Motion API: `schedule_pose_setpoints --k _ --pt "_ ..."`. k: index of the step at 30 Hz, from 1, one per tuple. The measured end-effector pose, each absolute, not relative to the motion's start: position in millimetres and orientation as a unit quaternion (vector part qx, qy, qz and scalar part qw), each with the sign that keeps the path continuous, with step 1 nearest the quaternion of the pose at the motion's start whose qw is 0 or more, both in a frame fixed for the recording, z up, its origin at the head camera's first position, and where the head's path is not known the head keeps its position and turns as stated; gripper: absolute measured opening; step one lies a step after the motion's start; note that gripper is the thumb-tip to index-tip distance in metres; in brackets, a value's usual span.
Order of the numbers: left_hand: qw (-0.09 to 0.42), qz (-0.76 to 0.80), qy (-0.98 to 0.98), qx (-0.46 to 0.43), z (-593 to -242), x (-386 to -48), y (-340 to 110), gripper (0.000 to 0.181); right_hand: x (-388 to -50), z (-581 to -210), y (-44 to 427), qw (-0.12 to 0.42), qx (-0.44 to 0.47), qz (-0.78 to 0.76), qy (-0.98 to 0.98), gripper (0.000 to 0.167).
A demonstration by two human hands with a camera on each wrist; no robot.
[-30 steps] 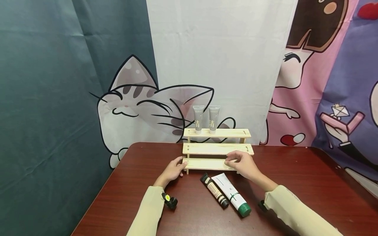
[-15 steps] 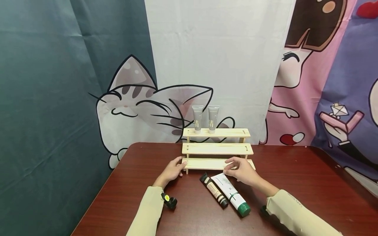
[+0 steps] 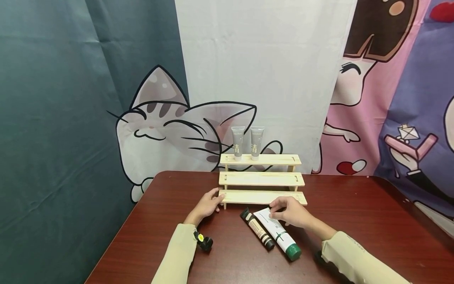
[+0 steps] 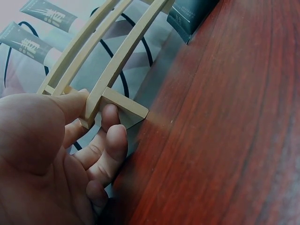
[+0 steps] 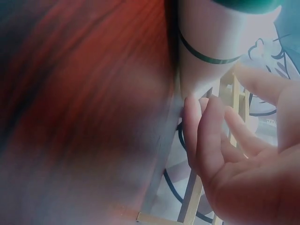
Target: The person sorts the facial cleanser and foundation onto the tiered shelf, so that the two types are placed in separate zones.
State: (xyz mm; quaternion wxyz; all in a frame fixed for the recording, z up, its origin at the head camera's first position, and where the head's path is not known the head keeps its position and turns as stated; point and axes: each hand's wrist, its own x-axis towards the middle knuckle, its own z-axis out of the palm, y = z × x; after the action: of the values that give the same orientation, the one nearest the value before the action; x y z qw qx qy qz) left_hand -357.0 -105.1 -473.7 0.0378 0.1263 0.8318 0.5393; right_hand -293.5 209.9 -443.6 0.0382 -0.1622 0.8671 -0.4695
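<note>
A three-tier wooden display rack (image 3: 262, 197) stands on the table. My left hand (image 3: 207, 204) holds the left end of its lowest tier; in the left wrist view the thumb lies on the board and the fingers curl below, beside the leg. Two grey tubes (image 3: 238, 142) stand upright on the top tier. A white tube with a green cap (image 3: 278, 232) lies on the table before the rack. My right hand (image 3: 292, 212) is over this tube's flat end, thumb and fingers spread apart around it; whether they touch it is hard to tell.
A black tube with a cream label (image 3: 257, 228) lies close along the left of the white tube. Behind the reddish-brown table (image 3: 149, 244) hang printed cloths (image 3: 269, 59) with cartoon figures.
My right hand has come down toward me, from the rack's lowest tier to the flat end of the white tube. The left hand keeps its hold on the rack.
</note>
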Motion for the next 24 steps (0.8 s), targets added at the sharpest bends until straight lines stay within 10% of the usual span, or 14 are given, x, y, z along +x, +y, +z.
schedule_pose_setpoints --k 24 --pt "0.041 0.538 0.832 0.128 -470.2 -355.0 -105.1 0.052 -287.6 -444.1 211.1 0.101 -0.155 -0.456 0.871 0.039"
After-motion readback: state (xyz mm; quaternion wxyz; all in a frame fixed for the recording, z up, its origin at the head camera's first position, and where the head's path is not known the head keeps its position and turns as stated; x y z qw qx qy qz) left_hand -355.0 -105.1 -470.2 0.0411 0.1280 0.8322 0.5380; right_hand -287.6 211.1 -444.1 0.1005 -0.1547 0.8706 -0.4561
